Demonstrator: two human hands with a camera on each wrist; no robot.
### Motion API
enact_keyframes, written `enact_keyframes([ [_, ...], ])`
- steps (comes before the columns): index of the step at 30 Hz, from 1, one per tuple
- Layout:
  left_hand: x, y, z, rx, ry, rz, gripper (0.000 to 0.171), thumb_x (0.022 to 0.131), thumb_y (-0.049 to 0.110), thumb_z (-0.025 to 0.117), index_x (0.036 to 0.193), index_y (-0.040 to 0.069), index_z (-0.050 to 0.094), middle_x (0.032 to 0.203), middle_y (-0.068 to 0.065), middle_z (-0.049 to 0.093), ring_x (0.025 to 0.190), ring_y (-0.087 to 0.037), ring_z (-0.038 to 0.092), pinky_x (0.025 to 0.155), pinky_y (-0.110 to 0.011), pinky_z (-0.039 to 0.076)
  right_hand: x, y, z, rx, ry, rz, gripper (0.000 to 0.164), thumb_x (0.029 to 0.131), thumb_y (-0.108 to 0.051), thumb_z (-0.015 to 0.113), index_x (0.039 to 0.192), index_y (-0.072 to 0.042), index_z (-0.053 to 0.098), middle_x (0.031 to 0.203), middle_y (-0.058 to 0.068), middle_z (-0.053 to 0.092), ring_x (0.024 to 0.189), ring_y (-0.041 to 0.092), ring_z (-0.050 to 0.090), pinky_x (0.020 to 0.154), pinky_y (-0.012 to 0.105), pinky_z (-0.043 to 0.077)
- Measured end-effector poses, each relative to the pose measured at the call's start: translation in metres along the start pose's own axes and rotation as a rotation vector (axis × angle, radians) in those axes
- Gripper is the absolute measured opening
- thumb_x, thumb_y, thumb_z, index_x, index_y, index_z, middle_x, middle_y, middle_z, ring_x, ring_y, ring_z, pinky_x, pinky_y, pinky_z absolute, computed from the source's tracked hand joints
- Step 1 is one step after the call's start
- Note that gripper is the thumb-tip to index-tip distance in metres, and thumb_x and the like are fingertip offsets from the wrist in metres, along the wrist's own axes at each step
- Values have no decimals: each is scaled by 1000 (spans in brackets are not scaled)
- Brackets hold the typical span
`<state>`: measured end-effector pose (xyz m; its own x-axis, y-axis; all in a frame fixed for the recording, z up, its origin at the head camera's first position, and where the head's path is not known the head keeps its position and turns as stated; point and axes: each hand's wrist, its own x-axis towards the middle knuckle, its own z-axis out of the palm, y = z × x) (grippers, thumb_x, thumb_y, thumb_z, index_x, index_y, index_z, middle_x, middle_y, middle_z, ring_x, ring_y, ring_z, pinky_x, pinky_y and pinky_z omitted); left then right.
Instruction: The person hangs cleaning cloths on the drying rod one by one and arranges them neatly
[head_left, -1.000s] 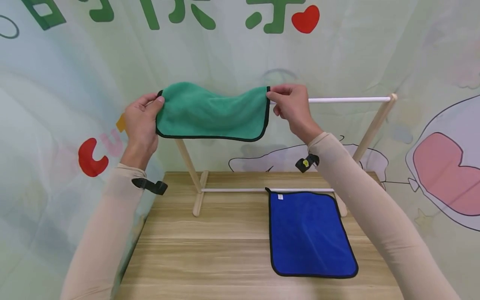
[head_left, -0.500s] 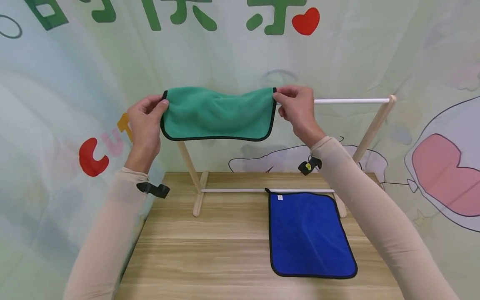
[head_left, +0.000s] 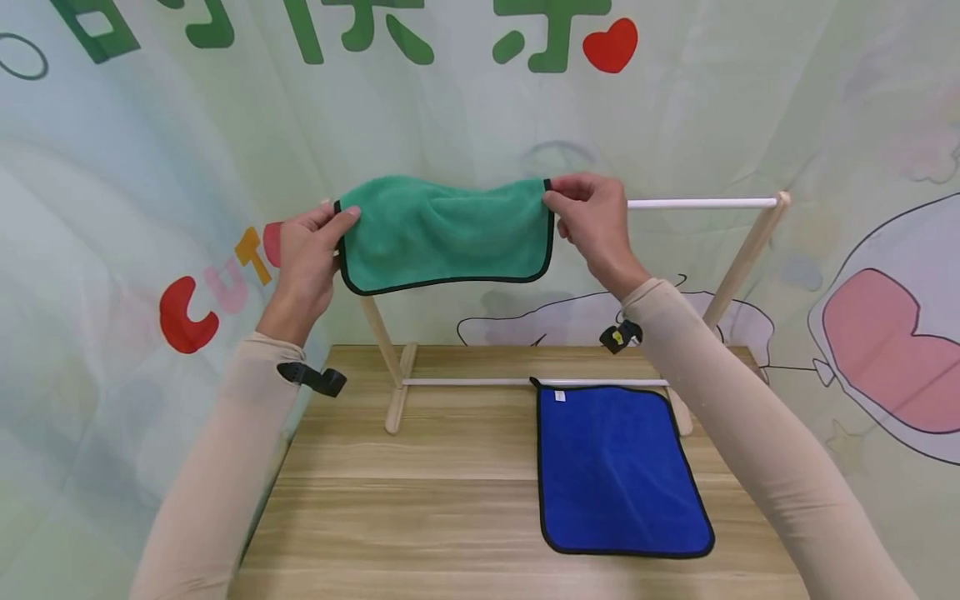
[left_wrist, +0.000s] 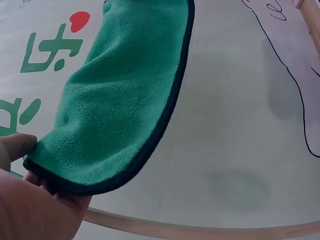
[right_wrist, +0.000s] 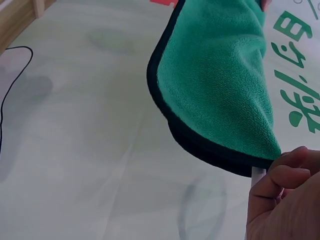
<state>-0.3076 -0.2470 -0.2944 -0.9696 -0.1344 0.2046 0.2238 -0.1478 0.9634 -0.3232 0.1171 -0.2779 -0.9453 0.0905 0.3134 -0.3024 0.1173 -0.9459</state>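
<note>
A green towel [head_left: 450,237] with black edging is spread in front of and over the rack's white top rail [head_left: 697,203]. My left hand [head_left: 303,258] pinches its left edge between thumb and fingers. On the other side, my right hand [head_left: 596,225] pinches the right edge near the top. In the right wrist view the rail [right_wrist: 257,175] comes out from under the towel [right_wrist: 215,80], and a second dark-edged layer shows behind the front one. The towel's top sags slightly between the hands. Left wrist view: the towel's rounded corner [left_wrist: 100,175] hangs near my fingers.
The wooden rack has a left post [head_left: 382,342], a right post [head_left: 746,258] and a lower white rail [head_left: 465,382]. A blue towel [head_left: 618,475] lies flat on the wooden table [head_left: 405,508], by that lower rail. A printed backdrop [head_left: 712,108] hangs behind.
The green towel has shifted a little to the right. My left hand has moved right and slightly down, tilting the towel's left end lower. My right hand moved slightly right, then stayed nearly still.
</note>
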Motion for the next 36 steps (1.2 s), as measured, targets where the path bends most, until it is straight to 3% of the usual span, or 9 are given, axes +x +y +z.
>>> enact_keyframes([
  [5, 6, 1, 2, 11, 8, -34, 41, 103, 27, 82, 134, 0, 76, 130, -7, 62, 112, -22, 60, 96, -32, 57, 1, 3, 1, -22, 2, -25, 19, 103, -15, 77, 117, -3, 80, 97, 8, 72, 58, 15, 54, 56, 22, 49],
  [8, 7, 2, 4, -25, 38, -38, 39, 103, 25, 82, 135, 3, 78, 126, -6, 67, 112, -20, 62, 98, -29, 56, 1, 3, 0, -23, 9, -26, 19, 104, -16, 77, 118, -3, 81, 97, 9, 72, 59, 16, 54, 57, 23, 50],
  [13, 8, 5, 6, -61, 66, 21, 40, 104, 21, 80, 138, 0, 76, 120, -6, 74, 108, -19, 66, 100, -24, 55, 1, 3, -3, -12, 22, -22, 20, 104, -16, 77, 119, -3, 80, 97, 9, 72, 58, 15, 54, 57, 23, 50],
  [22, 13, 13, 6, -100, 52, 116, 37, 104, 13, 79, 137, -3, 75, 113, -4, 79, 102, -16, 73, 99, -23, 57, 1, 5, -6, 37, 50, -20, 17, 105, -13, 76, 118, -2, 80, 96, 8, 72, 53, 12, 52, 53, 21, 46],
  [29, 15, 19, 7, -158, -13, 137, 33, 102, 10, 79, 132, -4, 77, 113, -10, 75, 103, -21, 70, 100, -27, 58, 1, 6, -7, 47, 50, -27, 17, 105, -13, 76, 117, -2, 80, 94, 8, 71, 53, 12, 51, 53, 21, 45],
  [31, 14, 20, 8, -104, -30, 139, 32, 103, 11, 79, 131, -4, 78, 111, -9, 74, 102, -22, 69, 98, -26, 59, 1, 6, -7, 48, 50, -30, 16, 105, -13, 75, 117, -2, 80, 94, 8, 71, 53, 12, 51, 52, 21, 45],
  [36, 11, 25, 8, 133, -31, 171, 30, 105, 18, 78, 129, -1, 80, 108, -3, 75, 98, -20, 68, 90, -22, 60, 0, 7, -8, 37, 39, -47, 16, 106, -12, 74, 116, -2, 80, 93, 9, 69, 53, 13, 51, 52, 21, 45],
])
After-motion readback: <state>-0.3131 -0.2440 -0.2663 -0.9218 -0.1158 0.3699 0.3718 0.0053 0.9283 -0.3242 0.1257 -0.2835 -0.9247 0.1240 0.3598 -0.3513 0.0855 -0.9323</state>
